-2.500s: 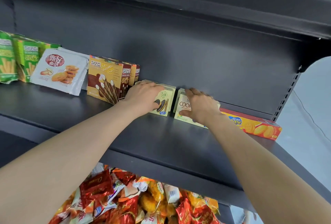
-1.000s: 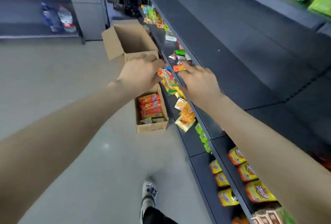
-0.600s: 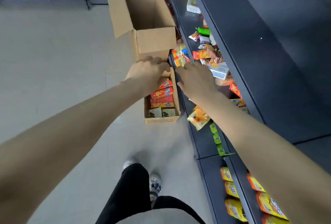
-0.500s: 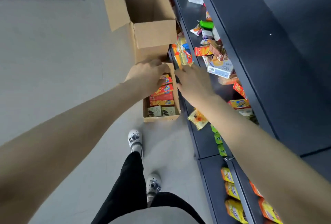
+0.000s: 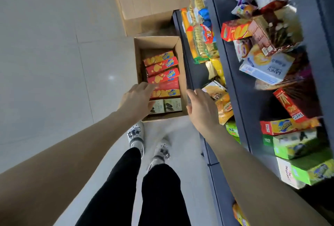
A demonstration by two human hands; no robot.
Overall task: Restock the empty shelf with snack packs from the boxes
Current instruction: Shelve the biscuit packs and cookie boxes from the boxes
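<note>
A small open cardboard box (image 5: 138, 59) stands on the floor against the shelving. It holds several red and orange snack packs (image 5: 161, 71) and two pale green cookie packs (image 5: 167, 105) at its near end. My left hand (image 5: 137, 99) reaches down over the box's near left corner with loose fingers, holding nothing. My right hand (image 5: 200, 108) hovers beside the box's right wall, fingers relaxed and empty.
A larger cardboard box (image 5: 150, 0) stands behind the small one. To the right, dark shelves (image 5: 253, 103) carry loose snack bags and boxes. My legs and white shoes (image 5: 135, 135) are just below the box. Pale tiled floor (image 5: 54, 63) spreads to the left.
My view swung from the upper shelf down to the floor. Both hands left the cookie boxes on the shelf and dropped toward the small cardboard box, which now looks much closer.
</note>
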